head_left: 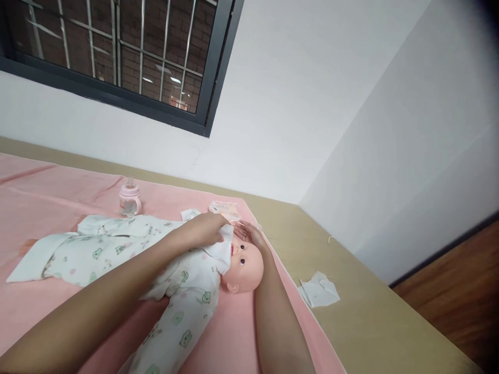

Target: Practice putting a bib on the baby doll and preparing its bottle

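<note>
From the head view, the doll (128,249) lies face up beneath the left hand (205,228), its long axis running from the feet, well off to that hand's left, to the head (247,267), just to its right and a little nearer the person. The relation that counts is at the neck: the left hand is over the upper chest and the right hand (251,236) just beyond the face, so the head sits between the left hand and the right forearm. The left hand is the nearer to the neck cloth (223,252); its thumb and fingers seem pinched on the upper edge, though the fingertips are partly hidden. The right hand is unclenched, palm hollowed and fingers loosely curved beside the far cheek, with nothing seen in its grasp; whether it touches the cheek I cannot tell. Its forearm passes close along the crown. The near sleeve (183,327) stretches from the shoulder toward the person, to the right of the left forearm. Just beyond both hands is a packet (224,209), and beyond the left hand, well to its left, the bottle (130,200) stands upright on the pink mat (237,327). Off to the right of the right forearm, a white cloth (319,290) lies crumpled at the mat's edge.
</note>
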The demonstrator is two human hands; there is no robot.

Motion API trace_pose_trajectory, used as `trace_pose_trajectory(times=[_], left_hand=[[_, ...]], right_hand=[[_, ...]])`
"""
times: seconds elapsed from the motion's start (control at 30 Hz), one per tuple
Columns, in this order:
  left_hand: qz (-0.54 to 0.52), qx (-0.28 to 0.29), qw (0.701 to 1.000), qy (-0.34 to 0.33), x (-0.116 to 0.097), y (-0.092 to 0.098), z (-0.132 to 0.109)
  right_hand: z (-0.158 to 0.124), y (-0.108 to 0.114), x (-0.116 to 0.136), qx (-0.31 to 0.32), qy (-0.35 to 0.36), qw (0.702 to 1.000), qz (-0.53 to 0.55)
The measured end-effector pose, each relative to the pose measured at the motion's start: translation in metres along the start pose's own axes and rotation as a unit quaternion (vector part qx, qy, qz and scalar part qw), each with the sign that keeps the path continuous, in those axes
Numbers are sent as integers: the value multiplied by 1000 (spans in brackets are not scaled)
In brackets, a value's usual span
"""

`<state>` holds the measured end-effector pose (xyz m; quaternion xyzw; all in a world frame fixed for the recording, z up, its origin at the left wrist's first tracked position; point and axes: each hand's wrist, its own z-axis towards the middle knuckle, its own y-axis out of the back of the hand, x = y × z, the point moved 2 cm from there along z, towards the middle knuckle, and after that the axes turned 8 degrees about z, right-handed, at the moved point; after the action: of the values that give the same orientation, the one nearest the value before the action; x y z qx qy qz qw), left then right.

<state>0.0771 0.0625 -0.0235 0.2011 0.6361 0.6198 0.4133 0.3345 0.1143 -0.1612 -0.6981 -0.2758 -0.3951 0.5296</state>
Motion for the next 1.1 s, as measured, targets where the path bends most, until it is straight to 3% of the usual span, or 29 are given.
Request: trace_pose_trajectory(times=[0.27, 0.57, 1.1], left_hand=[[-5, -21, 1000, -3, 2, 1, 3], [-68, 61, 996, -23, -5, 2, -7], [-72, 50, 996, -1, -5, -1, -4]], right_hand=[[-1, -1, 0, 3, 2, 1000, -4], [-3, -5, 2, -9, -6, 1000, -7], [-5, -5, 2, -9, -6, 1000, -4]])
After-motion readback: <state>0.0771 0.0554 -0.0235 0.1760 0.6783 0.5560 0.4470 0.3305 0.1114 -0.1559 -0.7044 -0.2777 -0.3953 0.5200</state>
